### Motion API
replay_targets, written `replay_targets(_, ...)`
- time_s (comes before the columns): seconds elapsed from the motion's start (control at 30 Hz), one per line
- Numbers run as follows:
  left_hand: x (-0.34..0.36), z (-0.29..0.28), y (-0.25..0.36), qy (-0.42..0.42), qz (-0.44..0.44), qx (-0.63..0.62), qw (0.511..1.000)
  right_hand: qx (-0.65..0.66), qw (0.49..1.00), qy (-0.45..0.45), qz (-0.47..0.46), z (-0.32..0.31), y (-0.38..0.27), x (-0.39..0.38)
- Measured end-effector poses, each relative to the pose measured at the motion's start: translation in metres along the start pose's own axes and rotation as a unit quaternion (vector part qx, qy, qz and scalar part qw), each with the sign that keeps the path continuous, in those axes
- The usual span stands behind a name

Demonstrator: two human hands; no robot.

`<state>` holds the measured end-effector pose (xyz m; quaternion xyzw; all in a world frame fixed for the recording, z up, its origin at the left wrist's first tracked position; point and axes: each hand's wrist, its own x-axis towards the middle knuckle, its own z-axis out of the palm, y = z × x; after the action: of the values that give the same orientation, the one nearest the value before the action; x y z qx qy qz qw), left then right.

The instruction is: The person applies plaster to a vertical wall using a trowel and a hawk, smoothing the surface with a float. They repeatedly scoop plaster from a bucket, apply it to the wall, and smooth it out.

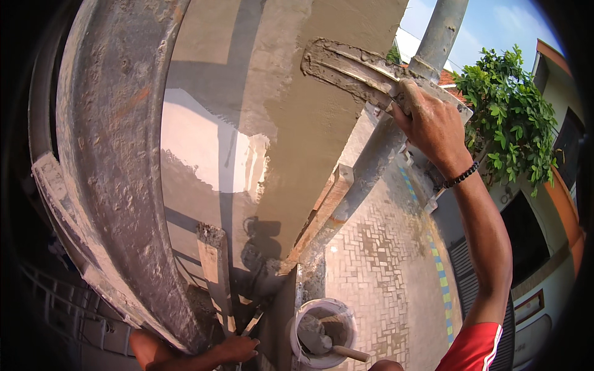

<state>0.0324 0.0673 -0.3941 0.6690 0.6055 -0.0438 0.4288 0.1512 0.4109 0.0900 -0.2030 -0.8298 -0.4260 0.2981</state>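
My right hand [430, 120], raised at the upper right, is closed around the handle of a mortar-caked plastering float [352, 69]. The float's long ribbed blade lies against the wet grey-brown plaster of the wall [315, 136] near its right edge. Low in the picture, my left hand [238, 349] has its fingers curled beside the foot of an upright wooden board [215, 266]; what it grips, if anything, cannot be made out. Right of it stands a whitish bucket [352, 324] with grey mortar inside. A trowel [351, 353] rests in the bucket, its wooden handle sticking out over the rim.
A thick curved metal beam [124, 123] rises close on the left. A round pole [442, 31] and a slanting timber [325, 207] stand beside the wall's right edge. Far below lies a paved street [377, 272], with a leafy tree [510, 111] and houses beyond.
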Motion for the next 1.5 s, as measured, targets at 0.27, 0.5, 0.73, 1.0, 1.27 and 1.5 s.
replay_targets(0.27, 0.004, 0.010, -0.007, 0.000, 0.003, -0.022, 1.000, 0.056, 0.991, 0.101, 0.069, -0.019, 0.086, 0.063)
replay_targets(0.5, -0.023, -0.017, 0.014, 0.082, 0.045, -0.064, 0.994, 0.117, 0.950, 0.120, 0.264, -0.013, 0.124, -0.032)
replay_targets(0.73, -0.010, 0.009, -0.003, 0.106, 0.054, -0.060, 0.991, 0.304, 0.914, 0.097, 0.250, -0.067, 0.097, 0.061)
replay_targets(1.0, -0.001, 0.007, -0.001, 0.005, 0.013, -0.023, 1.000, 0.166, 0.985, -0.045, 0.008, -0.005, -0.008, 0.052)
replay_targets(1.27, 0.003, 0.005, -0.002, 0.041, 0.020, -0.006, 0.999, 0.154, 0.970, -0.184, -0.035, 0.091, -0.116, -0.126)
replay_targets(1.5, -0.006, -0.008, 0.004, 0.053, 0.012, -0.007, 0.998, 0.265, 0.927, -0.266, -0.014, 0.050, -0.110, -0.134)
